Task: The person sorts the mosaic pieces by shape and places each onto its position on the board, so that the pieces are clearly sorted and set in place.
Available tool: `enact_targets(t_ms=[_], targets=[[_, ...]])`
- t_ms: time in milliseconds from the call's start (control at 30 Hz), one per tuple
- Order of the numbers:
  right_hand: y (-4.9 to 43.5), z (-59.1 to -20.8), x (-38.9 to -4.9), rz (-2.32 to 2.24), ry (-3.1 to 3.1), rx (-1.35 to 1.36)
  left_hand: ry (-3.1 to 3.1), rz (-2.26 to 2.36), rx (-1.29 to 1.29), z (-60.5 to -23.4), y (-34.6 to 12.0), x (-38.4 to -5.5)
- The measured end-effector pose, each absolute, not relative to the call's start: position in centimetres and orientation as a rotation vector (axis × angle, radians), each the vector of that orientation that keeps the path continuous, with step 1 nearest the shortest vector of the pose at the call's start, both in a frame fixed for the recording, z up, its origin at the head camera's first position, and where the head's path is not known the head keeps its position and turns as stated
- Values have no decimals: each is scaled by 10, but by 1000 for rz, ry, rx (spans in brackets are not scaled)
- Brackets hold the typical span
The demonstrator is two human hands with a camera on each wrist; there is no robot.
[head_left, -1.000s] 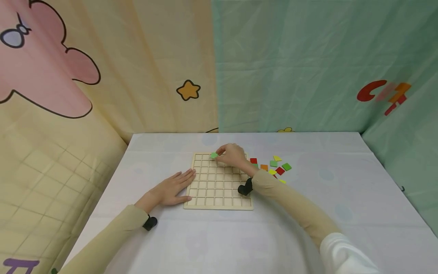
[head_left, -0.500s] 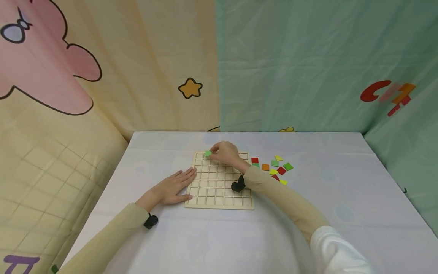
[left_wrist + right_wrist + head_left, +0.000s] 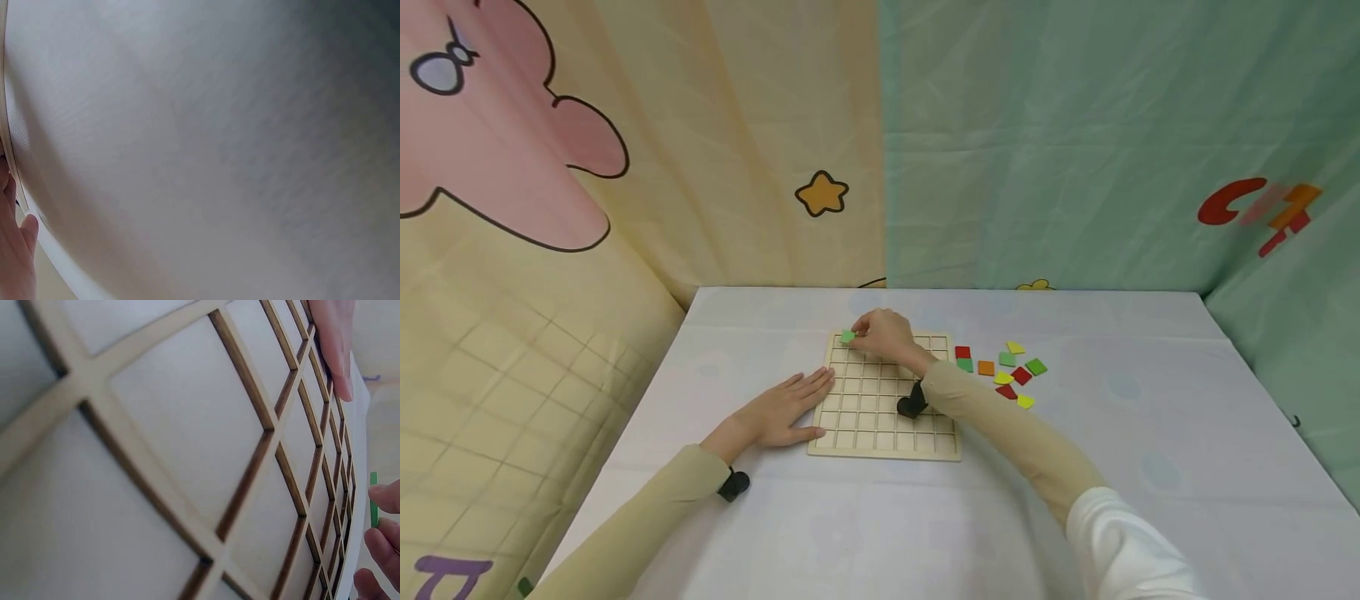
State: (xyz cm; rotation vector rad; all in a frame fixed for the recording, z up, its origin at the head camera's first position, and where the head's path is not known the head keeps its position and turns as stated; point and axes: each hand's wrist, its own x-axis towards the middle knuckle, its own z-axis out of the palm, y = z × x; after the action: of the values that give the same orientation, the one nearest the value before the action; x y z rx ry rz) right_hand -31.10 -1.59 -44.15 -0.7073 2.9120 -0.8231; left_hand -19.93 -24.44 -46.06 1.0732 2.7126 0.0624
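A light wooden grid board [image 3: 865, 412] with square cells lies on the table. Between thumb and fingertips my right hand [image 3: 886, 335] pinches a light green square tile [image 3: 847, 337] over the board's far left corner. The right wrist view shows that green tile [image 3: 374, 500] edge-on, above the grid. My left hand [image 3: 782, 410] lies flat at the board's left edge, fingers spread and fingertips touching the rim. Only part of the left hand [image 3: 15, 250] shows in the left wrist view.
Right of the board lie several loose tiles: a red square [image 3: 962, 352], an orange square [image 3: 986, 367], green squares [image 3: 1036, 367] and yellow rounded pieces [image 3: 1025, 402]. A white cloth covers the table [image 3: 1150, 417]; printed curtains [image 3: 1075, 150] stand behind it.
My right hand has moved left along the board's far edge, carrying the green tile to the far left corner. The left hand has stayed in place.
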Motion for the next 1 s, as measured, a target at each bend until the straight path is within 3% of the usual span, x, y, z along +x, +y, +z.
enact_targets(t_ms=[1000], targets=[[-32,-454,-313,-775,2930,-664,2706,38,1058,-459,-243,-198]])
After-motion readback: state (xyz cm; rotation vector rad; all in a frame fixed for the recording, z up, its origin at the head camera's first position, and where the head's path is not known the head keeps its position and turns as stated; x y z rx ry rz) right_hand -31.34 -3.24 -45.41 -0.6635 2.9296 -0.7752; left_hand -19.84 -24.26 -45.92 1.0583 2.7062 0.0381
